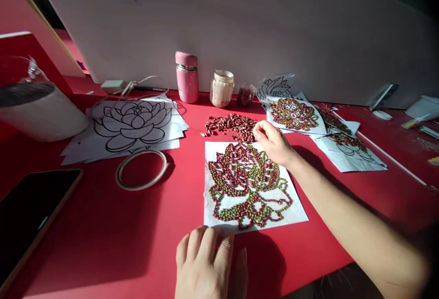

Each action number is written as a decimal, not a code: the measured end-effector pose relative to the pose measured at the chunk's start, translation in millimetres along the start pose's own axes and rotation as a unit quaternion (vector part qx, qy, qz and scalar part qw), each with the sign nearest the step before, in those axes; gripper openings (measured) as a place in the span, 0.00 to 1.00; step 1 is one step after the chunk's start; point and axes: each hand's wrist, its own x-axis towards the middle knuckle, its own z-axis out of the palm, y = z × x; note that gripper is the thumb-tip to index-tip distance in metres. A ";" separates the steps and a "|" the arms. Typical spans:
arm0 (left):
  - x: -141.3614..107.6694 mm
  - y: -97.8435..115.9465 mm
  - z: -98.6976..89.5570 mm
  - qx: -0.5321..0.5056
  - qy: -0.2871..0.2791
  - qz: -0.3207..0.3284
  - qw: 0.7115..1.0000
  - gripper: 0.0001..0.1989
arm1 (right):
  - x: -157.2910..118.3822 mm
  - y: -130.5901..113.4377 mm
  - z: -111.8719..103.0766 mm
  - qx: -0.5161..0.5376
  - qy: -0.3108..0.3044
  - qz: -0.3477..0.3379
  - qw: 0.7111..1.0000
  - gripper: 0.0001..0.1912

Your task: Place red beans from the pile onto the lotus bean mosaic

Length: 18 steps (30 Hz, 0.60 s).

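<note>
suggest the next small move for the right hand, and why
Probably carry one red bean from the pile to the outlined gap at the lower right of the design: that gap shows bare paper, the right hand is beside the pile, and the left hand is at the sheet's near edge.

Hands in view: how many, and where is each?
2. The left hand is at the near edge of the bean-covered sheet; the right hand is by its far right corner, at the right end of the loose red beans. No others show.
</note>
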 end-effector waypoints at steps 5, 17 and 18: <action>6.2 4.6 -7.7 -0.012 0.000 0.021 1.000 0.11 | -78.3 -20.7 -22.8 0.082 -0.007 -0.032 0.996 0.04; 7.6 9.1 -10.1 -0.012 0.001 0.031 0.999 0.10 | -133.7 -34.1 -10.3 0.052 -0.037 -0.022 0.998 0.04; 7.5 9.1 -10.2 -0.012 0.002 0.032 0.999 0.10 | -134.9 -33.1 -10.4 0.050 -0.034 -0.018 0.998 0.04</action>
